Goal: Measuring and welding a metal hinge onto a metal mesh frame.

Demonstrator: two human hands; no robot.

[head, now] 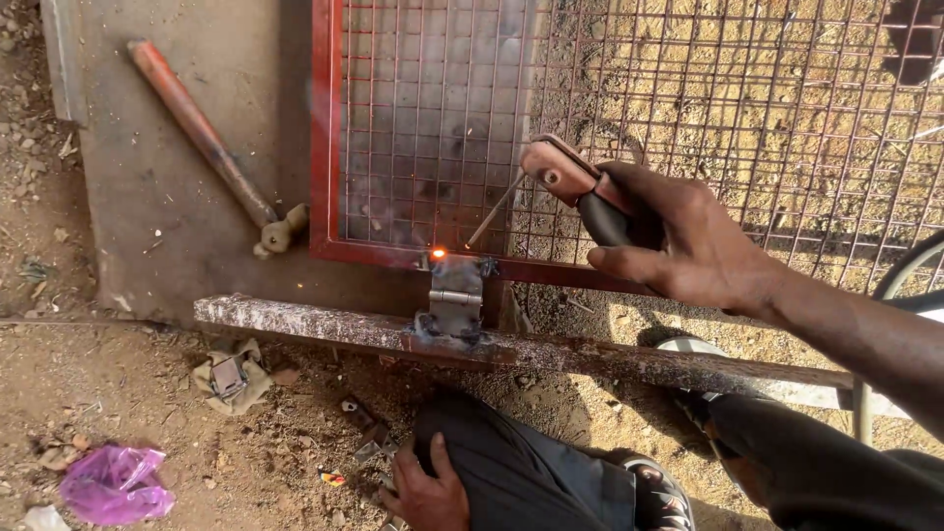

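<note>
Head view: a person crouches over welding work on the ground.
Right hand [688, 246]: grip clenched on electrode holder [580, 192].
Rod [495, 211]: tip glowing orange at hinge [455, 295].
Hinge: between red mesh frame [324, 147] and steel bar [324, 324].
Left hand [428, 492]: resting on knee, grasping nothing.
Hammer [211, 147]: lying on slab, left of frame.

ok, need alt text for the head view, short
A person's right hand holds a welding electrode holder, its rod tip glowing orange at a metal hinge between a red mesh-panel frame and a rusty steel bar. The left hand rests on the knee; a hammer lies on the concrete slab.
</note>
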